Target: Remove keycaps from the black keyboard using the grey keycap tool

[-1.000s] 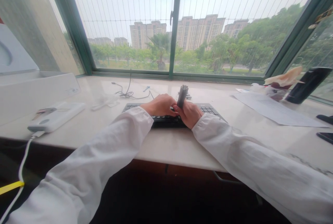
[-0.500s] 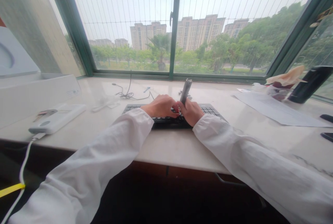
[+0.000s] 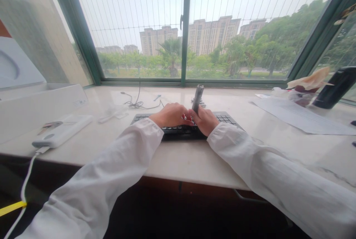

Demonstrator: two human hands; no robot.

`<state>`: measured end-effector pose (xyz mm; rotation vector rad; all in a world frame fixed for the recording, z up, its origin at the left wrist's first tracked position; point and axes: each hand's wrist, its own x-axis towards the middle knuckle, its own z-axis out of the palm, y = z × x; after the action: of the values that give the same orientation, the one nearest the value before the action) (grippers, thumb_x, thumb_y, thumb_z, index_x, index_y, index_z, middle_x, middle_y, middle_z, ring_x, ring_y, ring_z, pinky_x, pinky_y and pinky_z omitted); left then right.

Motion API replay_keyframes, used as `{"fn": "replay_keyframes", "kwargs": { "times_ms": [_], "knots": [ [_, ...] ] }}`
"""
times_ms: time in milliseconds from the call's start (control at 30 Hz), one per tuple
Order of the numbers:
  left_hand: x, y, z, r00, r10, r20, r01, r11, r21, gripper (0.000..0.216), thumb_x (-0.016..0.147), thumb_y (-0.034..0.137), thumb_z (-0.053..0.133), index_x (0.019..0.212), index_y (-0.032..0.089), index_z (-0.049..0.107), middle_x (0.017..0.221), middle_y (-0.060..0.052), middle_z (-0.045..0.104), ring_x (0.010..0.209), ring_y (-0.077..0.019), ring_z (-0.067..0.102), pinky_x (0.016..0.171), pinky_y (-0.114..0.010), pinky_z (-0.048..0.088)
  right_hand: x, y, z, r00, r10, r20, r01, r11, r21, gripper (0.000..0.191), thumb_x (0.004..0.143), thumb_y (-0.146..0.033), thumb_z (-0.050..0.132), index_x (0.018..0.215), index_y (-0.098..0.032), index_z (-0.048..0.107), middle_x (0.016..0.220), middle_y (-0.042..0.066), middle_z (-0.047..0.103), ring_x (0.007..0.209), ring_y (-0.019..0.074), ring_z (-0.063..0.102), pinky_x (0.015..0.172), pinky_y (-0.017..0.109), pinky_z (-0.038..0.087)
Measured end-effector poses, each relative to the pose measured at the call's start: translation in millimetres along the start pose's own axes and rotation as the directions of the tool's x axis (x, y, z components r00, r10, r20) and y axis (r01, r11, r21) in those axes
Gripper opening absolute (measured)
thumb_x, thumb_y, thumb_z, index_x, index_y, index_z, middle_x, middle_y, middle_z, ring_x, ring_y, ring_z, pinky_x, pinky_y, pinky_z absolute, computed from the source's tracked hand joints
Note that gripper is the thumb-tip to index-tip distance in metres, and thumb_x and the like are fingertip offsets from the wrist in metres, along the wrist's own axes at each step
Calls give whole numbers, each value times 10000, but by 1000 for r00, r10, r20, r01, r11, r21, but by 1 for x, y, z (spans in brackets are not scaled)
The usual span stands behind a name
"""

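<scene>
Both my hands rest over a black keyboard (image 3: 225, 119) on a pale stone sill. My right hand (image 3: 205, 120) is closed round a grey cylindrical tool (image 3: 197, 98) that stands upright, its top leaning slightly right. My left hand (image 3: 170, 115) is curled beside it, fingertips pinched at the tool's lower end, where something small and red shows between the fingers; I cannot make out what it is. White sleeves cover both my arms.
A white power bank (image 3: 62, 132) with a cable lies at the left, next to a white box (image 3: 36, 102). Thin cables (image 3: 136, 102) lie behind the keyboard. Paper sheets (image 3: 300, 116), a black bottle (image 3: 335, 87) and a bag stand at the right. The window is close behind.
The grey tool's tilt shifted slightly right and stayed in my right hand. My left fingers keep working at its base. The view dipped a little.
</scene>
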<state>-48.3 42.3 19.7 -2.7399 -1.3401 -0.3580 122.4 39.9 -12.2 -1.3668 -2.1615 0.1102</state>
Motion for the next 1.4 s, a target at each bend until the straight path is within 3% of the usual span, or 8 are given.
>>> {"fn": "replay_keyframes", "kwargs": {
  "times_ms": [133,233,333,433,667,833,1067,1400],
  "knots": [
    [1,3,1,999,-39,8,38,994,103,308,779,536,612,859,275,754,789,-43,718,763,-215,658,649,-278,438,0,-1,0,999,-40,-3,40,999,11,351,968,-429,303,1037,-188,549,934,108,700,875,260,638,718,308,388],
    [0,5,2,1000,6,-12,-4,985,171,329,817,495,564,828,224,749,774,-79,713,746,-232,654,635,-291,432,1,0,0,1000,-31,3,31,999,24,340,963,-424,320,1025,-188,556,910,103,701,854,250,633,719,303,393],
    [-1,4,1,993,117,-7,-115,984,136,216,818,368,564,836,251,745,831,-38,726,751,-191,653,633,-256,415,3,4,-2,999,-40,19,39,998,57,327,961,-420,336,1011,-192,564,874,85,700,825,233,627,723,293,400],
    [-1,3,1,990,141,-15,-139,985,103,170,789,319,585,824,265,743,884,5,734,749,-156,651,611,-226,389,6,8,-2,997,-63,42,58,994,94,323,963,-419,340,1000,-196,570,856,69,698,786,210,621,719,280,403],
    [-1,4,1,999,51,-19,-51,999,17,174,773,358,605,854,270,731,813,27,723,700,-135,633,608,-211,389,5,8,0,998,-68,17,67,997,43,349,965,-445,337,1022,-184,561,928,116,701,885,242,639,720,288,402],
    [-3,6,0,999,36,-22,-36,999,22,160,747,345,627,857,289,728,762,39,708,703,-137,629,627,-216,391,2,3,0,996,-93,7,93,995,22,390,970,-491,305,1018,-191,550,874,104,704,845,242,653,691,293,398],
    [-3,-5,10,999,-4,-40,-2,989,-149,244,745,441,640,836,236,736,701,23,686,630,-108,588,623,-199,404,-2,-4,5,999,34,-42,-34,999,1,366,971,-440,304,1043,-186,557,899,129,695,875,274,649,679,328,404],
    [-3,-1,3,999,23,-37,-24,1000,-9,232,767,453,634,848,268,747,721,14,694,645,-134,609,606,-219,381,0,-6,4,997,59,-40,-60,998,-23,367,971,-433,298,1038,-179,554,952,116,697,912,269,640,703,305,371]
  ]
}}
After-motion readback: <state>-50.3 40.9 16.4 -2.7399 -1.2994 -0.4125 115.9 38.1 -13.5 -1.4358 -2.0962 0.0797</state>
